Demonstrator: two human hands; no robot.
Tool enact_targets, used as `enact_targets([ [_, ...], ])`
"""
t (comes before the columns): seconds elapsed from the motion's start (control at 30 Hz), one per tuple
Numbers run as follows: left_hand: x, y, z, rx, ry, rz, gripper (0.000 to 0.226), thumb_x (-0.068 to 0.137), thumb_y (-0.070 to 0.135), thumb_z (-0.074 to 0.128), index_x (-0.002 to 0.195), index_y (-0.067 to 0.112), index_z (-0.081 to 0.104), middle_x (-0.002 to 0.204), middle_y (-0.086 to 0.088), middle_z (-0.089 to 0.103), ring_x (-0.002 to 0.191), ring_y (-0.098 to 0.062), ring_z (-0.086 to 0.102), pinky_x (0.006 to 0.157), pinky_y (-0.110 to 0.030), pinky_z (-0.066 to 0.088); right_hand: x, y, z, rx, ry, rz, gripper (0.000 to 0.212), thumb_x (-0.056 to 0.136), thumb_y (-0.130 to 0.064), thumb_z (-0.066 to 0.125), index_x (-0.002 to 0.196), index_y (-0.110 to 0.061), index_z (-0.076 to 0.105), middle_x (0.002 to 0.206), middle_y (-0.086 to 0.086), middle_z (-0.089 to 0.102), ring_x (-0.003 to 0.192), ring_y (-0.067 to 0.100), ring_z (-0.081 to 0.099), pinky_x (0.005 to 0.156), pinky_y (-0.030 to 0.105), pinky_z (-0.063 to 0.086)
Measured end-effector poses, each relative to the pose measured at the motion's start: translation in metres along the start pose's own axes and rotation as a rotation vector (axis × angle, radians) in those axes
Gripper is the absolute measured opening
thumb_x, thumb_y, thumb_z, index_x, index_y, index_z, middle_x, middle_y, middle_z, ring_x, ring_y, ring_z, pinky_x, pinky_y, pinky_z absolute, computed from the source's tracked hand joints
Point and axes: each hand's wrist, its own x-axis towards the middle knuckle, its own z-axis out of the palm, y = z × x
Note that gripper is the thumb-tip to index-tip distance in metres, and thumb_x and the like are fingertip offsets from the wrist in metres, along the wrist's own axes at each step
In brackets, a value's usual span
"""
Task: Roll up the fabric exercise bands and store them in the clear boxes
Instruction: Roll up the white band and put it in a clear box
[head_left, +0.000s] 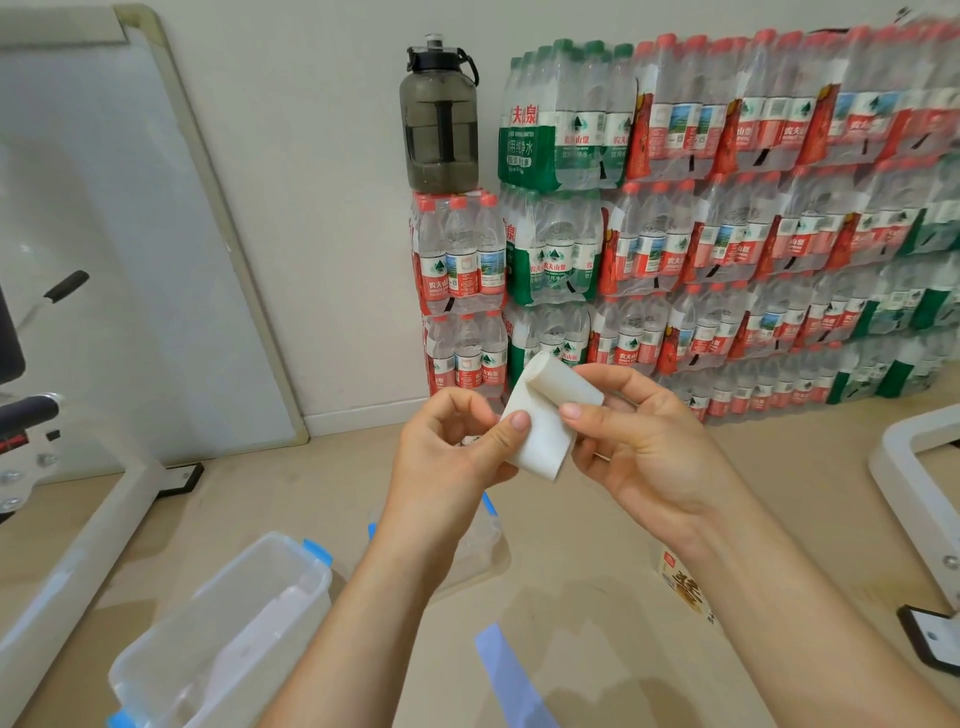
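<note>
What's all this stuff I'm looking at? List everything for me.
band: one, white, partly rolled, held between both hands
boxes: two, clear with blue clips, on the floor; one lower left, one behind the left forearm
strip: one, pale blue, on the floor between the arms
jug: one, dark grey, on top of the bottle packs
bottle packs: many, red or green labels, stacked against the wall
whiteboard: one, white, leaning on the wall, left
packet: one, yellowish, on the floor under the right forearm
left hand: pinches the band
right hand: holds the rolled end
</note>
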Motion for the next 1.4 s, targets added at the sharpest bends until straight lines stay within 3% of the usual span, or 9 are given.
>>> enact_targets([
  [0.23,0.001,0.004,-0.003,0.101,-0.036,0.012,0.026,0.073,-0.003,0.075,0.089,0.013,0.062,0.072,-0.011,0.062,0.07,-0.024,0.062,0.067,-0.03,0.053,0.001,0.004,-0.002,-0.009,0.05,-0.024,0.029,0.075,0.01,0.064,0.09,-0.014,0.063,0.076,0.0,0.071,0.07,0.015,0.064,0.064,0.026,0.047],
  [0.37,0.002,0.006,-0.002,0.196,-0.092,0.02,0.046,0.073,-0.005,0.075,0.106,0.025,0.066,0.067,-0.007,0.054,0.067,-0.023,0.055,0.079,-0.047,0.054,0.001,0.008,0.0,-0.091,0.064,-0.06,0.029,0.076,0.013,0.064,0.086,-0.014,0.062,0.08,0.001,0.067,0.072,0.015,0.066,0.067,0.03,0.051],
  [0.63,-0.002,0.006,-0.004,0.117,-0.168,-0.009,0.019,0.076,0.001,0.075,0.085,0.017,0.07,0.081,-0.012,0.067,0.075,-0.022,0.062,0.076,-0.038,0.049,-0.001,0.007,0.003,-0.405,0.056,-0.17,0.033,0.076,0.013,0.068,0.083,-0.019,0.061,0.093,0.009,0.062,0.069,0.017,0.068,0.058,0.038,0.057],
  [0.8,-0.003,0.012,-0.024,0.278,-0.426,0.114,0.058,0.066,-0.016,0.063,0.105,0.027,0.071,0.101,-0.01,0.066,0.089,-0.012,0.061,0.08,-0.024,0.054,-0.003,-0.004,-0.001,-0.307,-0.025,-0.082,0.032,0.078,0.014,0.062,0.079,-0.017,0.059,0.082,0.01,0.061,0.059,0.014,0.065,0.046,0.022,0.047],
  [0.87,-0.003,0.011,-0.024,0.435,-0.315,0.273,0.065,0.069,-0.018,0.065,0.107,0.034,0.069,0.099,-0.003,0.056,0.083,-0.008,0.055,0.076,-0.019,0.051,-0.005,-0.008,-0.001,-0.264,-0.076,-0.027,0.031,0.078,0.016,0.059,0.076,-0.015,0.058,0.076,0.008,0.059,0.053,0.011,0.06,0.042,0.02,0.043],
  [0.97,-0.004,0.01,-0.016,0.383,-0.217,0.359,0.044,0.073,-0.005,0.075,0.097,0.032,0.073,0.104,0.002,0.06,0.093,-0.008,0.062,0.078,-0.018,0.053,-0.005,-0.007,0.001,-0.208,-0.129,0.065,0.034,0.079,0.019,0.052,0.072,-0.013,0.059,0.071,0.01,0.058,0.048,0.015,0.058,0.039,0.019,0.041],
  [1.13,-0.006,0.01,-0.01,0.288,-0.142,0.317,0.017,0.069,0.018,0.076,0.084,0.026,0.078,0.091,0.004,0.075,0.088,-0.017,0.071,0.08,-0.034,0.058,-0.003,-0.001,0.003,-0.116,-0.09,0.208,0.032,0.082,0.015,0.042,0.072,-0.01,0.059,0.062,0.011,0.064,0.042,0.021,0.059,0.033,0.015,0.042],
  [1.27,-0.006,0.005,0.0,0.231,-0.033,0.225,0.016,0.076,0.01,0.074,0.084,0.024,0.077,0.081,0.003,0.077,0.076,-0.012,0.072,0.075,-0.03,0.057,-0.001,0.003,0.003,-0.052,-0.013,0.226,0.03,0.086,0.008,0.041,0.067,-0.012,0.052,0.067,0.013,0.058,0.04,0.016,0.054,0.034,0.014,0.043],
  [1.4,-0.004,0.001,0.005,0.138,0.051,0.19,0.012,0.081,0.005,0.07,0.086,0.013,0.077,0.08,-0.006,0.077,0.078,-0.025,0.072,0.075,-0.036,0.059,-0.002,0.003,0.005,0.017,-0.027,0.184,0.019,0.085,0.009,0.043,0.082,-0.004,0.057,0.085,0.021,0.058,0.047,0.02,0.06,0.044,0.018,0.052],
])
